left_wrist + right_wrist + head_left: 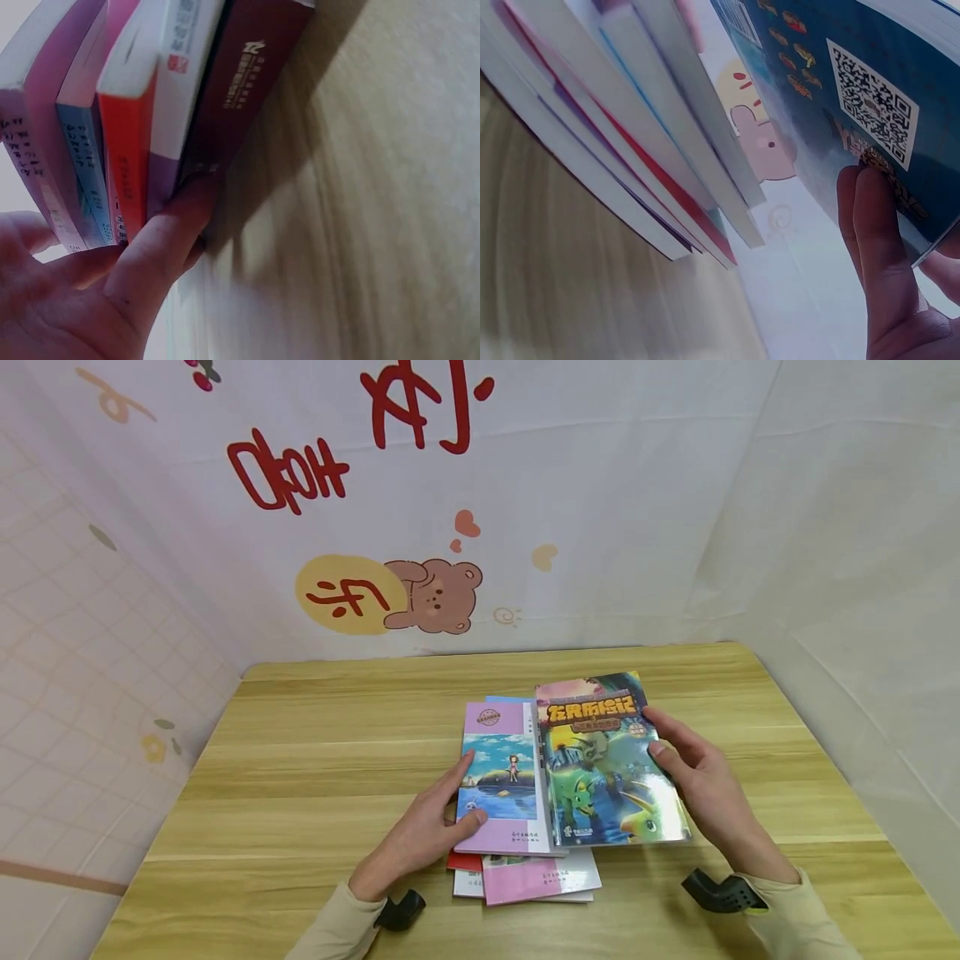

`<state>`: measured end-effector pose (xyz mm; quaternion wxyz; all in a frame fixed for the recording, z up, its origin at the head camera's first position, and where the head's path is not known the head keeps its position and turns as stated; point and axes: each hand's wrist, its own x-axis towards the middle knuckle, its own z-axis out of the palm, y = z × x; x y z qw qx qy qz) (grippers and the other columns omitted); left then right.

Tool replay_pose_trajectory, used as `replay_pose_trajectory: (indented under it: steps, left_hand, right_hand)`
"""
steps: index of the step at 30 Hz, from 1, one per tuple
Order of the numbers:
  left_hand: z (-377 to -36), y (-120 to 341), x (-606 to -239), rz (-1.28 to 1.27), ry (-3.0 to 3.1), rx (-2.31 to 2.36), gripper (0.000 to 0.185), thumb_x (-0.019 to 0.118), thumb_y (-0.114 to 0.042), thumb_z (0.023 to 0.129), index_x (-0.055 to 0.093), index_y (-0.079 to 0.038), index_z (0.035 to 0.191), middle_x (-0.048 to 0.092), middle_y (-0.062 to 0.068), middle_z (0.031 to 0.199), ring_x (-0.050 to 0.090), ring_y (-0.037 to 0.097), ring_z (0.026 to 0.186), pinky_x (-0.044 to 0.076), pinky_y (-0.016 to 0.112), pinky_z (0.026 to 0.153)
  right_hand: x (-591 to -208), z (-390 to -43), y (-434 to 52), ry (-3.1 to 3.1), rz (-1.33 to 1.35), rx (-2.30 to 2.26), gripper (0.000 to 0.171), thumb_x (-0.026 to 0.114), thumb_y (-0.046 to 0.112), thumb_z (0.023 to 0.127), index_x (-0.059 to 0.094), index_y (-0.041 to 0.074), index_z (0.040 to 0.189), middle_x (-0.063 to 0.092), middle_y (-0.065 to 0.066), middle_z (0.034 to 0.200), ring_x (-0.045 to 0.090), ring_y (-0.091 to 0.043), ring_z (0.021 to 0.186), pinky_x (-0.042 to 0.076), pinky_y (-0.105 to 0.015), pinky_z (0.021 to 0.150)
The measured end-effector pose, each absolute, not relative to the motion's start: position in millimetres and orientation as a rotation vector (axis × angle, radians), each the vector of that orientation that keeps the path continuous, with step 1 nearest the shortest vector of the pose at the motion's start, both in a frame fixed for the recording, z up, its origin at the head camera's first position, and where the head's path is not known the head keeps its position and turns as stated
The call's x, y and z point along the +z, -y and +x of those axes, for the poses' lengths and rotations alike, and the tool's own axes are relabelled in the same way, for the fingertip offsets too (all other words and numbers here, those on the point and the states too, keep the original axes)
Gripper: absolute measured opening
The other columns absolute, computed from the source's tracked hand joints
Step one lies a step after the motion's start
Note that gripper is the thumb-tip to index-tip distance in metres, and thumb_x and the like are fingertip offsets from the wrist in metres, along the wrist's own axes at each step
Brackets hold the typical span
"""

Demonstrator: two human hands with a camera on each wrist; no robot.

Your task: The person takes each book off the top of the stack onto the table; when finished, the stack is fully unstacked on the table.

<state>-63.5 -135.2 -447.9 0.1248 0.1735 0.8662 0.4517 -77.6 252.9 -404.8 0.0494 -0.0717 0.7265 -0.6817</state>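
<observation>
On the table (pixel 300 760), two hands (pixel 420 839) hold six books (pixel 525 810).

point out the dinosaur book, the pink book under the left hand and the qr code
dinosaur book (pixel 607 768), head view, middle of its front cover
pink book (pixel 501 777), head view, the seaside picture on its cover
qr code (pixel 871 112), right wrist view, centre of the code on the dinosaur book's back cover

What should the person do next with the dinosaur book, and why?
Probably lift it clear to the right: the right hand grips the dinosaur book, raised off the stack, while the left hand steadies the pink book.
</observation>
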Motion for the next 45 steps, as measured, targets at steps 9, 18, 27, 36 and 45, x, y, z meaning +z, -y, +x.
replay_pose_trajectory:
  steps: [9,18,27,36,45]
  left_hand:
    - [-62.4,133.2,-446.6,0.51,-2.544,1.319,0.087,0.066,-0.048,0.098,0.017,-0.028,0.167,0.021,0.001,0.17,0.025,0.027,0.154,0.027,0.052,0.123]
    - [-63.0,131.9,-447.0,0.505,-2.556,1.3,0.088,0.067,-0.048,0.098,0.017,-0.026,0.167,0.022,0.003,0.17,0.025,0.028,0.154,0.027,0.052,0.123]
    - [-62.2,132.3,-446.1,0.509,-2.553,1.299,0.088,0.067,-0.047,0.098,0.017,-0.025,0.168,0.021,0.004,0.17,0.025,0.03,0.154,0.027,0.053,0.122]
    - [-62.1,132.0,-446.0,0.491,-2.541,1.311,0.088,0.067,-0.046,0.098,0.017,-0.025,0.167,0.021,0.003,0.171,0.025,0.029,0.154,0.026,0.054,0.123]
    - [-61.6,131.6,-445.6,0.484,-2.547,1.307,0.088,0.067,-0.048,0.098,0.017,-0.025,0.168,0.021,0.004,0.171,0.024,0.03,0.155,0.025,0.055,0.123]
  right_hand:
    - [-398.9,-83.8,-260.3,-2.116,-0.257,-2.234,0.051,0.052,0.013,0.11,0.04,0.008,0.159,0.052,-0.005,0.14,0.064,-0.009,0.107,0.058,-0.022,0.084]
    - [-395.6,-92.2,-268.8,-2.099,-0.264,-2.328,0.052,0.053,0.01,0.109,0.039,0.004,0.159,0.041,-0.004,0.154,0.056,-0.007,0.118,0.053,-0.015,0.091]
    - [-394.3,-103.6,-277.7,-2.05,-0.242,-2.409,0.052,0.054,0.008,0.108,0.041,0.004,0.158,0.049,-0.003,0.144,0.06,-0.007,0.11,0.054,-0.016,0.087]
    - [-394.4,-120.1,-288.7,-2.023,-0.172,-2.434,0.054,0.057,0.011,0.107,0.042,0.006,0.158,0.048,-0.002,0.144,0.061,-0.005,0.108,0.055,-0.015,0.086]
    - [-395.1,-136.0,-306.2,-2.013,-0.111,-2.454,0.056,0.059,0.012,0.106,0.041,0.007,0.159,0.041,-0.007,0.15,0.061,-0.003,0.109,0.054,-0.014,0.086]
